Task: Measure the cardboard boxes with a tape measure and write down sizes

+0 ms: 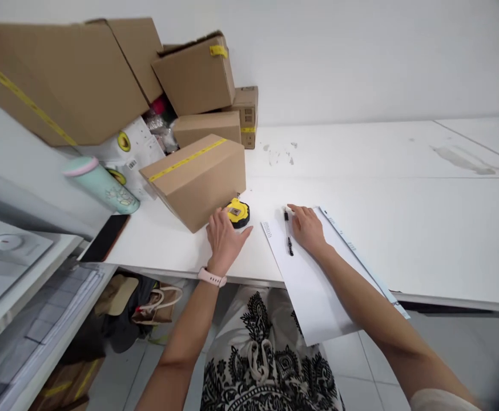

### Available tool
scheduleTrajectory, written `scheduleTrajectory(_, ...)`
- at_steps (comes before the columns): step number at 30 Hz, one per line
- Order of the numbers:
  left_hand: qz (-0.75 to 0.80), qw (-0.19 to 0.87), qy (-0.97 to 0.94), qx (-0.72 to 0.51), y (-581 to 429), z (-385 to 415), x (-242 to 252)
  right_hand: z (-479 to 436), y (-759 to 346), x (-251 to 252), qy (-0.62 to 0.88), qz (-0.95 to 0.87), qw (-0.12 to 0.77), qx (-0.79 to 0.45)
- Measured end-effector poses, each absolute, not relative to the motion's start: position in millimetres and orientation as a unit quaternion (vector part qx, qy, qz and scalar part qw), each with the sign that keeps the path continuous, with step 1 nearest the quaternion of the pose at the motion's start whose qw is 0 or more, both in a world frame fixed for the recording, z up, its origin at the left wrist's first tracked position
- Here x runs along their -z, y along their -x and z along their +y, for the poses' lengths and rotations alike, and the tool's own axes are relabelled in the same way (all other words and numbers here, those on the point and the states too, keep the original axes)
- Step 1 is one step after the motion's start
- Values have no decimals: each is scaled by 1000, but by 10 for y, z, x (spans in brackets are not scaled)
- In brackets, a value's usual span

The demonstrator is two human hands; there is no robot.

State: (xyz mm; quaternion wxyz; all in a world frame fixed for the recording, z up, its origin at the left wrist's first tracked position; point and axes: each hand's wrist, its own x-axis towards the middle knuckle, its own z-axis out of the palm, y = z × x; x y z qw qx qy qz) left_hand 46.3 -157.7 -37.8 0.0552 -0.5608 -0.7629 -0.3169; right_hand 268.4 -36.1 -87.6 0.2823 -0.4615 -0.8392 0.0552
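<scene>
A yellow and black tape measure (238,213) lies on the white table against the front of a cardboard box (202,182) with a yellow tape strip. My left hand (225,240) is at its near left side, thumb spread from the fingers; the fingertips reach its edge, though I cannot tell whether they press on it. My right hand (307,228) rests with fingers stretched out on white paper sheets (318,291), which hang over the table's front edge. Just left of that hand, a black-capped clear pen (288,233) lies on the paper. A light blue strip (356,254) borders the sheets' right side.
Several cardboard boxes (193,74) are stacked at the back left. A mint tumbler (104,185) leans there, near a dark flat phone-like object (105,238). A white appliance (7,251) stands at far left. Bags (159,302) sit below the white table (403,217).
</scene>
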Motion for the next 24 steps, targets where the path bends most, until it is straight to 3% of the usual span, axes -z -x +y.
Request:
scheduleTrajectory(4,-786,-37,544,290,-373,-1234,421,-415,-2642,796,443,-840,307,-65)
scheduleTrajectory(9,-768,-69,539,341,-304,-1158,449,-491,-2523,637,410,-844,326,-119)
scheduleTrajectory(13,-721,-140,554,393,-249,-1469,377,-527,-2348,437,375,-810,347,-287)
scheduleTrajectory(18,-609,-291,579,457,-191,-1932,137,-614,-1992,170,283,-722,312,-549)
scheduleTrajectory(24,-606,-342,554,458,-24,-2300,-141,-628,-1749,-1,213,-683,282,-639)
